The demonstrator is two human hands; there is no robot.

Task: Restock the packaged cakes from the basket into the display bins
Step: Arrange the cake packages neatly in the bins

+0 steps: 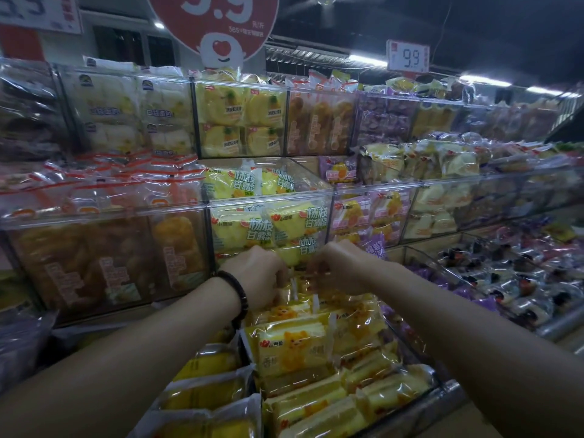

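Item: yellow packaged cakes in clear wrappers with a cartoon-bear print (pixel 292 344), in the clear plastic display bin (pixel 422 358) at lower centre of the frame. Fill: the bin reads as nearly full from near edge to back, so this bin looks close to done. The basket is not in view, so the stock left to shelve cannot be judged. Orientation: the packets lie overlapped, printed faces up towards the viewer, long axes running across the frame and rising slightly to the right. The rearmost ones stand more on edge. Handling: left hand (pixel 254 273), with a dark beaded bracelet (pixel 236 295) at the wrist, and right hand (pixel 338 267) sit close together at the back row. Their fingers curl down among the wrappers. Whether they nip a packet cannot be told.
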